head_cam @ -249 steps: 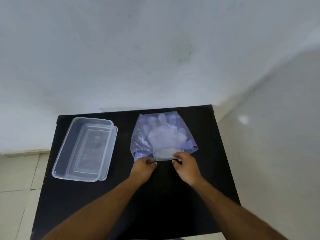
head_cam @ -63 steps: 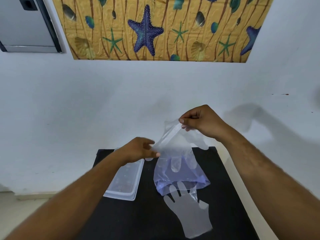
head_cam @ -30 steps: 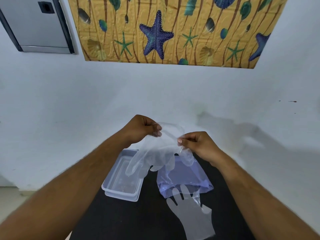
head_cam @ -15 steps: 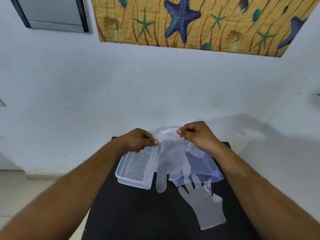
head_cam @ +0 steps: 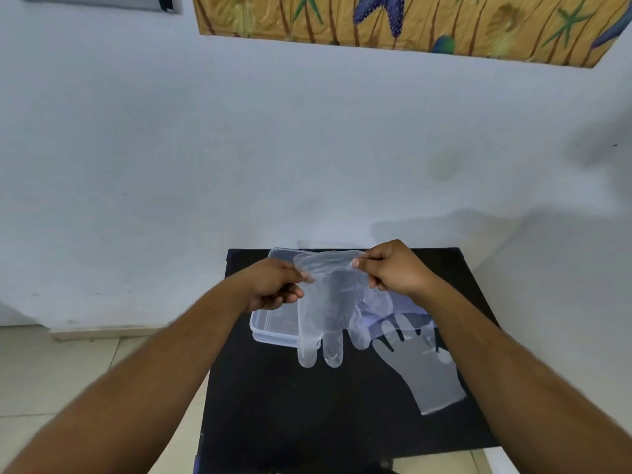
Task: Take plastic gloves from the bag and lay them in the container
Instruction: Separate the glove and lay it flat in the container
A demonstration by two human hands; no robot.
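Two bare forearms enter from the near edge, uncovered along their whole visible length, with no sleeve or cuff anywhere in view. Left hand [head_cam: 273, 285]: bare, fingernails short and pale. Right hand [head_cam: 393, 270]: bare likewise, knuckles plainly showing (nails look short as well). Both wrists plain. Forearms long and lean, faint hair visible, edges slightly blurred.

We see the container [head_cam: 273, 331] only in part: the left hand [head_cam: 273, 285] and the held glove [head_cam: 325, 309] cover its middle and right side. The bag [head_cam: 403, 307] is largely hidden behind the right hand [head_cam: 393, 268]. The wall hanging [head_cam: 410, 22] is cut off by the top edge
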